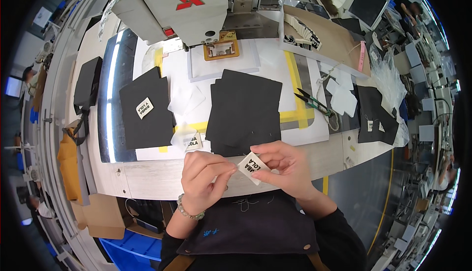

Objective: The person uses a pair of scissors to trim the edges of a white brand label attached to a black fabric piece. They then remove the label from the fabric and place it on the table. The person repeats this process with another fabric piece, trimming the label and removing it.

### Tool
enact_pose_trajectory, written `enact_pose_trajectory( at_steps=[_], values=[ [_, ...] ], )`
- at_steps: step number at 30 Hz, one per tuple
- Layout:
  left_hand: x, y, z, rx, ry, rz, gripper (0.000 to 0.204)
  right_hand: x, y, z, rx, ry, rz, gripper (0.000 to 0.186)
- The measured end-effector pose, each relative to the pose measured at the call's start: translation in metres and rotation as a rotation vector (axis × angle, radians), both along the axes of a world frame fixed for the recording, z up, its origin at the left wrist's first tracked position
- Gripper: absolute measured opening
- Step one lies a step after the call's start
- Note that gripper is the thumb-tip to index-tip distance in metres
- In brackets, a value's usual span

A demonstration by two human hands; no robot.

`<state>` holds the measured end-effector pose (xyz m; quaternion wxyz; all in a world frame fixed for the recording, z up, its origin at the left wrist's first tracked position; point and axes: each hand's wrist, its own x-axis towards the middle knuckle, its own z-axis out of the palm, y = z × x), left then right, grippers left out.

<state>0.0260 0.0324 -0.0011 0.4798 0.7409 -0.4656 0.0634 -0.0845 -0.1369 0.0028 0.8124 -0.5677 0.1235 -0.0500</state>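
Note:
Just over the table's front edge, my right hand (286, 169) grips a small cream fabric label (252, 167) with dark print, thumb in front and fingers behind. My left hand (204, 178) pinches at the label's left corner; its fingertips partly hide that spot. Behind my hands lies a stack of black fabric pieces (245, 109). Another cream label (193, 142) sits beside my left hand, partly under translucent backing paper (183, 136). To the left, a further cream label (144, 108) rests on other black fabric pieces (147, 131).
A white sewing machine (189, 8) stands at the back, with an orange-framed clamp (221, 50) under its head. Green-handled scissors (314, 103) lie right of the stack. A cardboard tray (339, 55) holds a strip of labels. Black fabric with small labels (376, 116) lies far right.

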Motion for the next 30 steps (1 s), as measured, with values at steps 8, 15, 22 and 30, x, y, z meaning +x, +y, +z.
enact_pose_trajectory(
  at_steps=[8, 15, 22, 30],
  values=[
    [-0.005, -0.002, -0.003, -0.059, -0.155, 0.221, 0.028, 0.000, 0.017, -0.011, -0.575, -0.249, -0.298, 0.034],
    [-0.001, -0.010, 0.015, 0.076, -0.174, 0.121, 0.030, 0.002, 0.020, -0.008, -0.829, -0.405, -0.399, 0.034],
    [-0.003, -0.014, 0.006, 0.109, -0.293, 0.138, 0.030, 0.003, 0.022, -0.006, -0.924, -0.457, -0.407, 0.036],
    [-0.003, -0.016, 0.007, 0.109, -0.354, 0.127, 0.032, 0.009, 0.022, -0.007, -0.942, -0.528, -0.447, 0.037]
  ],
)
